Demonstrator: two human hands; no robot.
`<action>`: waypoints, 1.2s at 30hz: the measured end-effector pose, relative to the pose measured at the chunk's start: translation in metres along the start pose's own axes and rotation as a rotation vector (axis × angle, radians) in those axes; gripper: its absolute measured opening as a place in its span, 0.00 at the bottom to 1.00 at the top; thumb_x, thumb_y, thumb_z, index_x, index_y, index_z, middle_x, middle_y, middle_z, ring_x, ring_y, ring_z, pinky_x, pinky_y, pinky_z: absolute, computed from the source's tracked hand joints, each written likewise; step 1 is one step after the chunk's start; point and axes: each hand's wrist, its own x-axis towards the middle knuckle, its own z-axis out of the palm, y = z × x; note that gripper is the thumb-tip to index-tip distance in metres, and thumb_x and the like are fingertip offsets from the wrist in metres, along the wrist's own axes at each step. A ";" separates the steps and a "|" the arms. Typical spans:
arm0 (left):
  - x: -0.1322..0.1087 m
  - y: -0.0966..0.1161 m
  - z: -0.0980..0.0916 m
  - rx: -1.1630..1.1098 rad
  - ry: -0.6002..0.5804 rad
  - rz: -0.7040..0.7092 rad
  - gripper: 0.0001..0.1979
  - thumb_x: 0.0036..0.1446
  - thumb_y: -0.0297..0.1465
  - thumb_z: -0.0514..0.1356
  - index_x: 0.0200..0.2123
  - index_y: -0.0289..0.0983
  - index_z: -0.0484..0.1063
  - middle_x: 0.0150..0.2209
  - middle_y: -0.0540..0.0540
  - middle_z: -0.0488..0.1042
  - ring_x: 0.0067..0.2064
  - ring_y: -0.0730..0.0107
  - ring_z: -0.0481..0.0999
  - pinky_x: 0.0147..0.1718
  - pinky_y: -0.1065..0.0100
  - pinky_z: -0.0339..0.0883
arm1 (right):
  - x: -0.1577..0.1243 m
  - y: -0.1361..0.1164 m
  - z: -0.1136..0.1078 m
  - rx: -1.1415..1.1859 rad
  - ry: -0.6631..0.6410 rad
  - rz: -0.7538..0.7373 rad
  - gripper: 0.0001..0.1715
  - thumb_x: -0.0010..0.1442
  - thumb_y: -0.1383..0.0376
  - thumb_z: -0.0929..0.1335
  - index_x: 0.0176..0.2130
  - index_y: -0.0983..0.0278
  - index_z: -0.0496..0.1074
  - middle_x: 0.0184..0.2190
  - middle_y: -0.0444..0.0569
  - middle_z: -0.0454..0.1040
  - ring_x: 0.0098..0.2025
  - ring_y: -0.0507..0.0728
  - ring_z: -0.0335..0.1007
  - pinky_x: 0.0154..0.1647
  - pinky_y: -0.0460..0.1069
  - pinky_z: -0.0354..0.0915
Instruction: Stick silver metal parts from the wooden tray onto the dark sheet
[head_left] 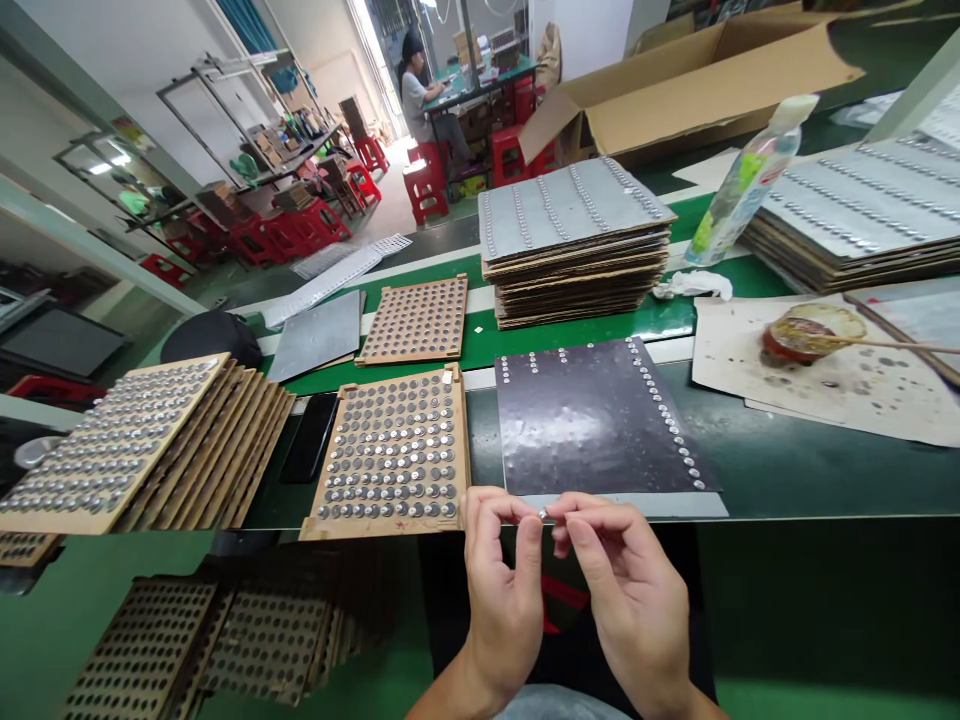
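My left hand (504, 580) and my right hand (631, 580) meet at the table's front edge, fingers curled. Between their fingertips is a small shiny metal piece (543, 513), too small to name; both hands seem to pinch it. Just beyond lies a dark sheet (581, 430) on a grey one, with a long row of small silvery domed pieces (664, 415) down its right side and short rows along its top. Left of it, a wooden board (390, 455) carries rows of round dark discs, many topped with silvery pieces.
Tilted boards of pieces (187, 440) stand at left beside a black phone (309, 438). Behind are another board (416, 318), stacked sheets (577, 255), a plastic bottle (750, 180) and a brownish pot with a stick (810, 335) on stained paper. A person (424, 95) sits far back.
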 end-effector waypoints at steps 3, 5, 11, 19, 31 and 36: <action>0.000 -0.002 0.001 -0.004 -0.008 0.014 0.13 0.71 0.39 0.55 0.34 0.41 0.69 0.35 0.46 0.65 0.39 0.62 0.68 0.39 0.63 0.64 | 0.003 -0.003 0.000 0.040 0.012 0.039 0.09 0.67 0.60 0.71 0.34 0.59 0.76 0.34 0.47 0.82 0.25 0.50 0.76 0.28 0.43 0.76; -0.001 -0.002 0.001 -0.011 -0.022 0.008 0.12 0.71 0.39 0.54 0.34 0.41 0.69 0.35 0.46 0.64 0.39 0.62 0.68 0.39 0.63 0.64 | 0.004 -0.004 0.000 0.043 0.020 0.057 0.10 0.66 0.59 0.71 0.34 0.59 0.76 0.33 0.48 0.82 0.25 0.51 0.76 0.28 0.44 0.76; -0.003 -0.003 0.004 -0.071 -0.065 -0.046 0.13 0.71 0.40 0.54 0.34 0.41 0.68 0.35 0.46 0.63 0.38 0.62 0.68 0.39 0.62 0.66 | 0.005 -0.005 -0.001 0.017 0.032 0.079 0.12 0.65 0.56 0.72 0.33 0.59 0.76 0.32 0.48 0.82 0.24 0.52 0.76 0.26 0.46 0.76; -0.004 -0.002 0.004 -0.145 -0.086 -0.069 0.15 0.70 0.43 0.54 0.33 0.41 0.69 0.35 0.46 0.64 0.37 0.62 0.68 0.38 0.63 0.66 | 0.005 -0.003 -0.002 0.012 0.020 0.108 0.12 0.65 0.56 0.71 0.33 0.60 0.75 0.32 0.49 0.81 0.24 0.52 0.75 0.26 0.46 0.76; 0.002 0.003 0.001 -0.140 -0.085 -0.013 0.15 0.70 0.42 0.55 0.33 0.40 0.69 0.34 0.47 0.64 0.37 0.64 0.66 0.38 0.66 0.64 | 0.010 -0.001 -0.006 0.099 -0.146 0.171 0.09 0.64 0.60 0.73 0.32 0.60 0.76 0.30 0.45 0.74 0.27 0.50 0.71 0.28 0.42 0.71; 0.004 0.004 0.000 -0.185 -0.134 -0.010 0.14 0.71 0.40 0.55 0.33 0.40 0.67 0.34 0.48 0.63 0.36 0.67 0.66 0.36 0.68 0.63 | 0.014 -0.002 -0.010 0.328 -0.245 0.385 0.14 0.64 0.58 0.73 0.29 0.62 0.74 0.28 0.42 0.70 0.25 0.48 0.66 0.26 0.42 0.67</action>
